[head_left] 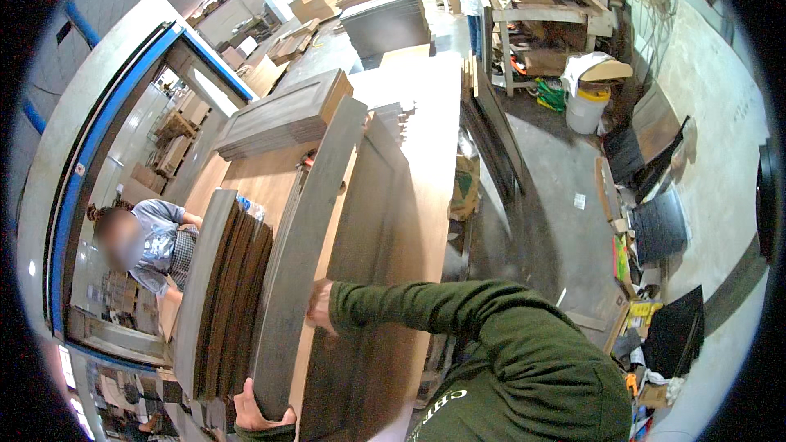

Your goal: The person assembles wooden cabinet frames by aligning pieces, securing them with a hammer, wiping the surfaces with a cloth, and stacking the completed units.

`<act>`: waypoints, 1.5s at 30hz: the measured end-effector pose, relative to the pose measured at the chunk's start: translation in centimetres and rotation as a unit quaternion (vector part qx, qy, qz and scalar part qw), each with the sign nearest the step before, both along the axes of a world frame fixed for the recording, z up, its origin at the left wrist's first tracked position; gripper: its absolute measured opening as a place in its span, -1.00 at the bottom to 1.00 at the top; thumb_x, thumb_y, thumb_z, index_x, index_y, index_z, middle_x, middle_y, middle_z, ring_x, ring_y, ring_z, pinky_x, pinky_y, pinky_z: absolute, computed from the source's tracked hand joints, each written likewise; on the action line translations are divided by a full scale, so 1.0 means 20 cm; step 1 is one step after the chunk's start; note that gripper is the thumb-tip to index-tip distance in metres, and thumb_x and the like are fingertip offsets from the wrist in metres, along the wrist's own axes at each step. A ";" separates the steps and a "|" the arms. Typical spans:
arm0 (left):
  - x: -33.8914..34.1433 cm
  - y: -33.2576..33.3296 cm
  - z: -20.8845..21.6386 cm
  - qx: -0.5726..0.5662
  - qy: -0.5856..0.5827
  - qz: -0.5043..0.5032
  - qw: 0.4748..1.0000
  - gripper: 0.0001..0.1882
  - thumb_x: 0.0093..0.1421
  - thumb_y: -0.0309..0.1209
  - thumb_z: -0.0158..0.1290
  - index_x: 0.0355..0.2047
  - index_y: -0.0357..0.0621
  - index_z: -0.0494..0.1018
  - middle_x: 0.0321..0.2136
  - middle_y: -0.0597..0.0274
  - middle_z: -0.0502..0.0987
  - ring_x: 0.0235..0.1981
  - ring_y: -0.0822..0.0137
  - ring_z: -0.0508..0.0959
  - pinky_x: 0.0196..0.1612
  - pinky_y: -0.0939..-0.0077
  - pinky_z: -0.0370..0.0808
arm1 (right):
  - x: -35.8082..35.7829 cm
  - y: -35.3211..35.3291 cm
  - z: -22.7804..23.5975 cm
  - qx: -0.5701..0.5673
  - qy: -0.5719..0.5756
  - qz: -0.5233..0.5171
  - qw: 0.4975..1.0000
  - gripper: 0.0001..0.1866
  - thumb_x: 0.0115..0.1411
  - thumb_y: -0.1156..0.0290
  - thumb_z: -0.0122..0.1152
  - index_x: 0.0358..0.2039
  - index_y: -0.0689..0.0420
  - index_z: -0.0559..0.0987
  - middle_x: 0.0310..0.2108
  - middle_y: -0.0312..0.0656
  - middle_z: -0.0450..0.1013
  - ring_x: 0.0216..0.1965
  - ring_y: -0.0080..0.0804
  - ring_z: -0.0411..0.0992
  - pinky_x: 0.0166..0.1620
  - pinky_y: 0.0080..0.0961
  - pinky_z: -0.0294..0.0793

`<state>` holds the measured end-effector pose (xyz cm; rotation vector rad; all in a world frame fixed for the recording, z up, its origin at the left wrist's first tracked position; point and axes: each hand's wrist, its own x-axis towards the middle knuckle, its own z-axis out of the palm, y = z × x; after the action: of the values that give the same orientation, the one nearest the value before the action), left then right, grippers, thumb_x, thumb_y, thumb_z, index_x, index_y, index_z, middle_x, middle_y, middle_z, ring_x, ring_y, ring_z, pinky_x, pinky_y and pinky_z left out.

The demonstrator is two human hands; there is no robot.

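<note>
A long grey wooden board [307, 233] stands on its edge on the workbench, slanting from near to far. At its near end my left hand [258, 409] grips it, thumb on one side and fingers on the other. My right hand [320, 308] is closed over the board's right edge, about midway along; some of its fingertips are hidden. Close to the left stands a thick stack of dark-edged grey panels [229, 303]. To the right of the board, a wide grey panel [368, 221] with a pale wood edge leans along the bench.
Farther along the bench lies a stack of grey framed panels [282, 119]. A co-worker [155, 241] stands across at the left, by a blue-edged frame [123, 82]. Tall panels [499, 139] lean at the bench's right side. A white bucket [587, 108] stands on the floor.
</note>
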<state>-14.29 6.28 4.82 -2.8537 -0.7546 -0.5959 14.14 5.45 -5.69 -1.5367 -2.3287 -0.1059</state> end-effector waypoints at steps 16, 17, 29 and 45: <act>0.16 -0.09 0.12 0.189 -0.031 -0.080 0.978 -0.51 -0.12 -0.31 0.10 -0.13 -0.21 0.41 -0.53 0.08 0.44 -0.63 0.13 0.43 -0.59 0.33 0.38 | 0.04 0.00 0.18 -0.201 -0.037 0.101 0.974 -0.63 -0.06 0.05 0.21 -0.34 0.04 0.52 -0.46 -0.18 0.45 -0.40 -0.28 0.44 -0.32 -0.22 0.42; 0.13 -0.09 0.10 0.186 -0.024 -0.060 0.981 -0.38 -0.23 -0.38 0.09 -0.04 -0.16 0.36 -0.49 0.08 0.44 -0.62 0.12 0.43 -0.56 0.33 0.39 | 0.04 0.00 0.18 -0.189 -0.033 0.108 0.975 -0.64 -0.05 0.07 0.21 -0.32 0.03 0.52 -0.44 -0.19 0.45 -0.39 -0.28 0.44 -0.30 -0.20 0.42; 0.10 -0.13 0.09 0.173 0.015 -0.022 0.985 -0.43 -0.17 -0.29 0.09 -0.07 -0.17 0.38 -0.59 0.11 0.39 -0.72 0.15 0.34 -0.66 0.35 0.31 | 1.05 -0.27 -0.25 0.359 0.408 -0.233 0.806 -0.47 0.14 0.09 -0.09 0.04 0.13 0.23 0.04 -0.09 0.19 0.07 -0.25 0.15 0.15 -0.22 -0.04; 0.10 -0.21 0.08 0.123 0.080 0.052 0.988 -0.47 -0.08 -0.35 0.14 -0.06 -0.26 0.33 -0.28 -0.09 0.46 -0.35 -0.03 0.49 -0.28 0.21 0.45 | 1.92 0.28 -0.09 0.165 0.747 -0.144 0.627 -0.48 0.07 0.32 0.04 -0.03 0.36 0.22 -0.12 -0.07 0.33 -0.11 -0.38 0.33 -0.02 -0.50 0.27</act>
<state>-12.20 2.08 6.34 -2.5818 -0.7416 -0.4077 52.44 10.97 -7.50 -0.9801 -0.6441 0.4734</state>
